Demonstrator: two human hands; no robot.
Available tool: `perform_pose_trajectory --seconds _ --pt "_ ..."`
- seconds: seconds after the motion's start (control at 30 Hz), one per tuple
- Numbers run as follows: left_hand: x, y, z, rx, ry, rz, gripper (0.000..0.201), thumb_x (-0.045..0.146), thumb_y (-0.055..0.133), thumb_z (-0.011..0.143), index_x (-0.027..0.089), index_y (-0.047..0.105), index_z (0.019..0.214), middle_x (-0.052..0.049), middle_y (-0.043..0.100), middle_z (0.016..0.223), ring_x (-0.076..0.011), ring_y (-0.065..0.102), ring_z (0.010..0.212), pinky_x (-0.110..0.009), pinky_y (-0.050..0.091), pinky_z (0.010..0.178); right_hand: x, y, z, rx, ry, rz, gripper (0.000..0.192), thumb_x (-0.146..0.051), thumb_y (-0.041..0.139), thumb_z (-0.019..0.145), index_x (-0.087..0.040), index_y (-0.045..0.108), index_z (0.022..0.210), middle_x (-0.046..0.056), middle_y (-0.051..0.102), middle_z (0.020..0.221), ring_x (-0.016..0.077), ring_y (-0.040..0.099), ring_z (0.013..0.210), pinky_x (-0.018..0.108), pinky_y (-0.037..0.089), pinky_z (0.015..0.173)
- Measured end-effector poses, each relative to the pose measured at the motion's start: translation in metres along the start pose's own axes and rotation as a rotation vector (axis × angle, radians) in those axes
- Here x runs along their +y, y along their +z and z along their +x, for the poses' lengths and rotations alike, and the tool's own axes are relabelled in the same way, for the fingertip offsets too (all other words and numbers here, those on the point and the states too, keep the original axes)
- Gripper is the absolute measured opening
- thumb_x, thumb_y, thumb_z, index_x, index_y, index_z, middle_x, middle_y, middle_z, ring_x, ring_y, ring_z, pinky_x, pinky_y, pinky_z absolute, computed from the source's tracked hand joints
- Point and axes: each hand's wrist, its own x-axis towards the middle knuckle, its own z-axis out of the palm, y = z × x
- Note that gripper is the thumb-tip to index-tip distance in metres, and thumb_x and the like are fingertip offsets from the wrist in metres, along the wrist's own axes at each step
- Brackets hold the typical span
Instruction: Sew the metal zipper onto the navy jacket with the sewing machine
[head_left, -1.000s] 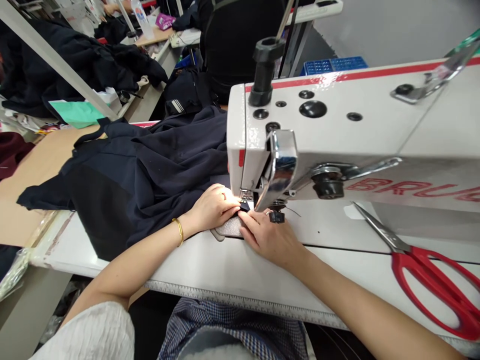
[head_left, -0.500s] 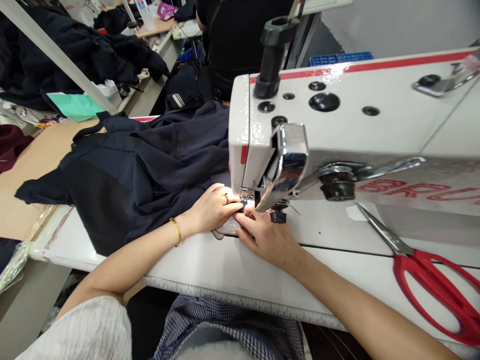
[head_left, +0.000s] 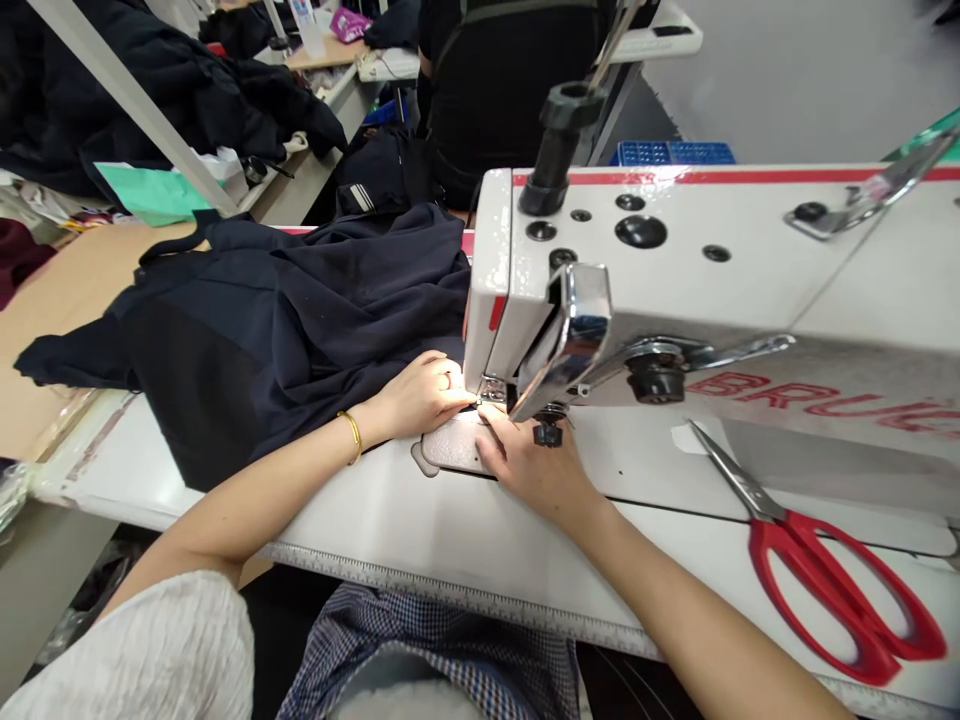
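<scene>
A white sewing machine (head_left: 720, 290) stands on the white table (head_left: 420, 520). A dark navy garment (head_left: 300, 320) is heaped to the left of its head and runs in under the needle. My left hand (head_left: 424, 397), with a gold bangle at the wrist, lies on the fabric's edge, fingertips at the presser foot. My right hand (head_left: 529, 462) rests on the metal needle plate (head_left: 450, 450), fingers meeting the left hand's at the needle. What the fingertips pinch there is hidden by the machine head.
Red-handled scissors (head_left: 825, 575) lie on the table at the right. A ruler strip (head_left: 450, 595) runs along the front edge. Behind, a person in black (head_left: 510, 90) sits at another bench with dark clothes piled up (head_left: 150, 90), green paper (head_left: 150, 195) and a blue crate (head_left: 671, 152).
The small dark piece seen between my fingertips at the needle no longer shows. Both hands stay at the presser foot; the view has shifted slightly.
</scene>
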Motion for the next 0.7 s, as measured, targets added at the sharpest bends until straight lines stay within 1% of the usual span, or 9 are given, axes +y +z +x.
perform_pose_trajectory --seconds 0.1,0.2,0.27,0.37,0.43,0.53,0.63,0.7 --pt "-0.003 0.002 0.001 0.04 0.021 0.026 0.022 0.022 0.043 0.084 0.022 0.065 0.081 -0.002 0.057 0.067 -0.0167 0.049 0.077 -0.031 0.034 0.077 0.003 -0.004 0.002 -0.027 0.025 0.087 0.026 -0.033 0.042 0.086 -0.019 0.062 0.094 0.005 0.065 0.079 0.0204 0.055 0.074 0.033 0.031 0.071" --pt "-0.005 0.004 0.002 0.045 0.026 0.047 0.02 0.021 0.045 0.084 0.022 0.065 0.081 -0.002 0.056 0.065 -0.0167 0.048 0.075 -0.031 0.033 0.075 0.008 -0.007 0.002 -0.036 0.063 0.291 0.037 -0.038 0.034 0.089 -0.018 0.065 0.085 0.005 0.066 0.075 0.0195 0.058 0.071 0.031 0.036 0.068" --pt "-0.005 0.004 0.002 0.032 0.019 0.063 0.021 0.022 0.044 0.085 0.021 0.064 0.078 -0.001 0.055 0.063 -0.0166 0.047 0.074 -0.031 0.033 0.075 0.014 -0.006 0.001 -0.016 0.174 0.446 0.043 -0.039 0.029 0.09 -0.018 0.065 0.078 0.005 0.066 0.073 0.019 0.059 0.071 0.029 0.039 0.065" --pt "-0.006 0.004 0.002 0.026 0.003 0.095 0.025 0.025 0.043 0.086 0.019 0.063 0.072 -0.002 0.055 0.063 -0.0166 0.046 0.075 -0.031 0.032 0.074 0.022 0.001 0.0 0.022 0.374 0.612 0.044 -0.039 0.029 0.088 -0.018 0.065 0.073 0.007 0.067 0.075 0.0193 0.062 0.071 0.029 0.044 0.064" --pt "-0.005 0.003 0.002 0.02 -0.009 0.102 0.026 0.026 0.042 0.087 0.018 0.063 0.072 -0.002 0.056 0.067 -0.0166 0.046 0.076 -0.031 0.033 0.075 0.026 0.006 0.0 0.022 0.434 0.66 0.043 -0.04 0.031 0.086 -0.018 0.066 0.072 0.007 0.067 0.074 0.0195 0.062 0.069 0.029 0.045 0.064" --pt "-0.001 0.0 0.001 -0.024 -0.032 0.069 0.024 0.023 0.042 0.086 0.02 0.063 0.074 -0.002 0.058 0.072 -0.0162 0.046 0.078 -0.032 0.033 0.079 0.027 0.007 0.001 0.028 0.449 0.692 0.043 -0.042 0.033 0.085 -0.018 0.065 0.07 0.006 0.067 0.072 0.0196 0.062 0.068 0.029 0.045 0.064" --pt "0.004 -0.004 -0.002 -0.082 -0.06 0.006 0.023 0.023 0.043 0.086 0.021 0.064 0.078 -0.002 0.057 0.07 -0.0156 0.047 0.079 -0.032 0.033 0.082 0.025 0.002 0.003 0.02 0.432 0.67 0.044 -0.046 0.034 0.084 -0.018 0.064 0.067 0.005 0.066 0.07 0.0193 0.061 0.068 0.028 0.044 0.062" --pt "0.005 -0.005 -0.004 -0.075 -0.11 -0.047 0.022 0.027 0.042 0.087 0.021 0.064 0.085 -0.004 0.059 0.079 -0.0166 0.048 0.086 -0.034 0.033 0.088 0.023 -0.001 0.003 0.008 0.412 0.648 0.046 -0.048 0.034 0.083 -0.019 0.064 0.065 0.004 0.065 0.067 0.0189 0.06 0.066 0.027 0.043 0.062"
